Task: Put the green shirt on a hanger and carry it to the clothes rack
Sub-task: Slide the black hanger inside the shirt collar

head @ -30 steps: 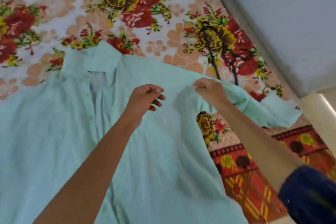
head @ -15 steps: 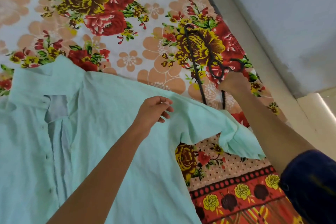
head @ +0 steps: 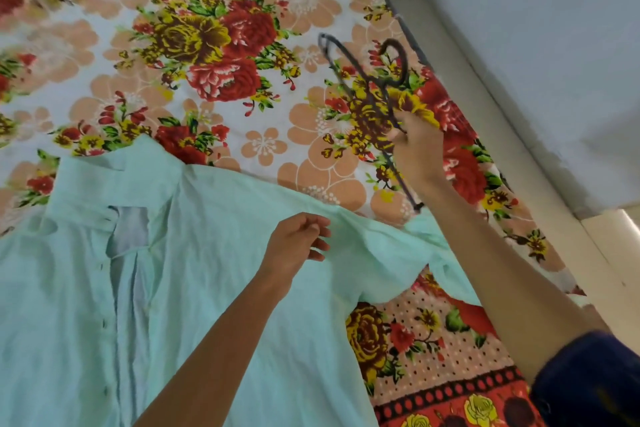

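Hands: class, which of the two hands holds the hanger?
The right hand grips the dark hanger above the floral bedsheet; the left hand holds no hanger, over the green shirt.

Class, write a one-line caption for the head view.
Right hand lifts hanger above shirt spread on bedsheet.

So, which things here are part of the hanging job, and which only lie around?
Part of the job:
- green shirt, spread on the bed
- dark hanger, gripped by the right hand
- left hand, over the shirt's shoulder

Only around:
- floral bedsheet
- wall
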